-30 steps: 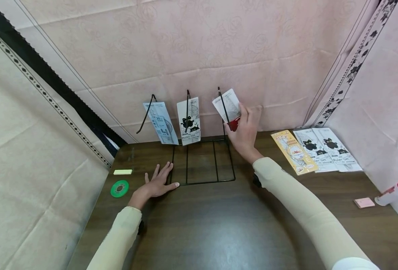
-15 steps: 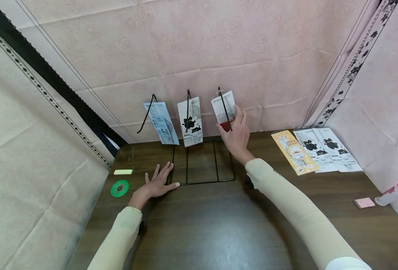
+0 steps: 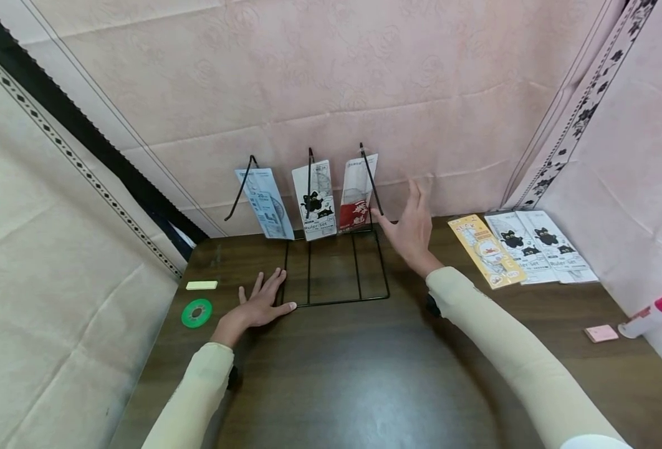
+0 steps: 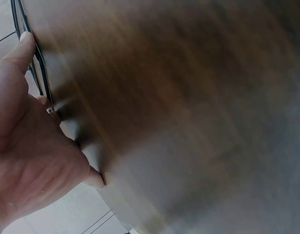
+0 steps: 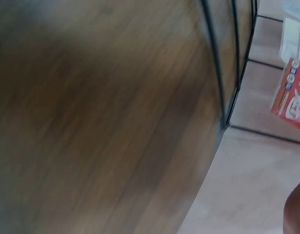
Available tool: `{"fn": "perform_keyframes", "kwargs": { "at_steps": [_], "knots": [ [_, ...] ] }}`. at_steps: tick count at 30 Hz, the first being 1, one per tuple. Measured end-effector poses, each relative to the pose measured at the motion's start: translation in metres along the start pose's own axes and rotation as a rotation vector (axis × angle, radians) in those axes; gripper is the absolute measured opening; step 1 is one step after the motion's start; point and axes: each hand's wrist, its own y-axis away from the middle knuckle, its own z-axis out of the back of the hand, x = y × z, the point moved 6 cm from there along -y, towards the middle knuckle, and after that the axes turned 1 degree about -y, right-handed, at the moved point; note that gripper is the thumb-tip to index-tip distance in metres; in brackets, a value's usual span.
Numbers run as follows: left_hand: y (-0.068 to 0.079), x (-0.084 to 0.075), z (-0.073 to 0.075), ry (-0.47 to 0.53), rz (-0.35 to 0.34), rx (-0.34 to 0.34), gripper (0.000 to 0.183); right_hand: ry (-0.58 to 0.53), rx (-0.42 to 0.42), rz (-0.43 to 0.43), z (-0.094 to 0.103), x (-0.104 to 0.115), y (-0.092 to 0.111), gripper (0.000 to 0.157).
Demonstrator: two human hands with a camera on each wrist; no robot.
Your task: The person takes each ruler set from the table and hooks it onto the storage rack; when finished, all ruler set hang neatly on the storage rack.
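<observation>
A black wire display rack stands at the back of the table, with three hooks. A red and white packet hangs from its right hook. On the middle hook is a white ruler set packet with a black cat print, and on the left one a pale blue packet. My right hand is just right of the red and white packet, fingers extended and holding nothing; its thumb tip is close to the hook's end. With fingers spread, my left hand rests at the rack base's left front corner.
At the right lie a yellow packet and two white ruler set packets. Nearer are a pink block and a pink-capped glue stick. A green tape roll and a pale yellow strip lie left.
My right hand has let go of the red and white packet and drawn off to the right. That packet now hangs from the right hook. My left hand stays put.
</observation>
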Motion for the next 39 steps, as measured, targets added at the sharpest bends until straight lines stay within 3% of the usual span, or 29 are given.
{"fn": "perform_keyframes", "kwargs": {
  "at_steps": [9,13,22,30,33,39],
  "knots": [
    [-0.002,0.002,-0.001,-0.010,0.000,0.004,0.086,0.028,-0.013,0.108,0.025,-0.033,-0.007,0.092],
    [-0.002,0.002,0.000,-0.007,0.002,0.006,0.087,0.067,0.026,0.103,0.035,-0.054,-0.011,0.091],
    [0.001,0.001,0.000,-0.008,0.001,0.002,0.087,0.228,0.306,-0.066,0.050,-0.122,-0.013,0.114],
    [0.002,0.002,-0.006,0.022,0.005,0.021,0.089,0.321,0.540,-0.188,0.072,-0.173,0.001,0.126],
    [0.002,0.002,-0.005,0.017,0.001,0.014,0.089,0.376,0.623,-0.190,0.079,-0.184,0.006,0.127],
    [-0.001,0.003,-0.001,-0.001,-0.008,0.006,0.088,0.479,0.725,-0.115,0.088,-0.191,0.011,0.124]
  ]
}}
